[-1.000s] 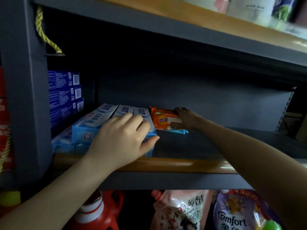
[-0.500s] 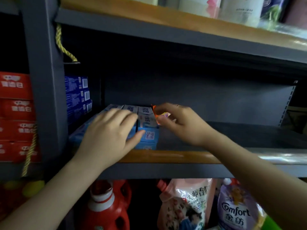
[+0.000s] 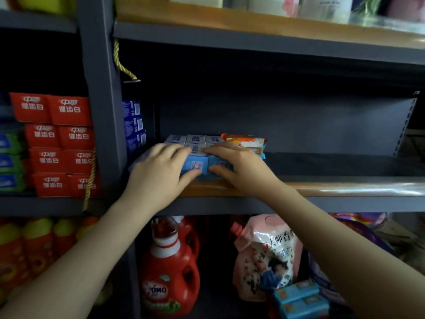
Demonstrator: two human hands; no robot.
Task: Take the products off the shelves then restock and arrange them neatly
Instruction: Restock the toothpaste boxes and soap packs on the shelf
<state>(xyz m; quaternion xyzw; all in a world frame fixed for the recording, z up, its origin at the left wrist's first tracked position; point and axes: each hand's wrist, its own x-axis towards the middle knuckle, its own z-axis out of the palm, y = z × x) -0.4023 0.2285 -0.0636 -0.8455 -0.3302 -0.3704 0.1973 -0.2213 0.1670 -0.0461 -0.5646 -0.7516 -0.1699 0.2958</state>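
Light-blue boxes (image 3: 195, 155) lie flat, side by side, on shelf (image 3: 322, 188).

The toothpaste boxes (image 3: 195, 147) are set side by side at the shelf (image 3: 345, 188) front edge, toward 9 o'clock. The soap packs (image 3: 247, 141) are stacked just beside them at 3 o'clock. A detergent bottle (image 3: 169, 270) is stood below at 6 o'clock.
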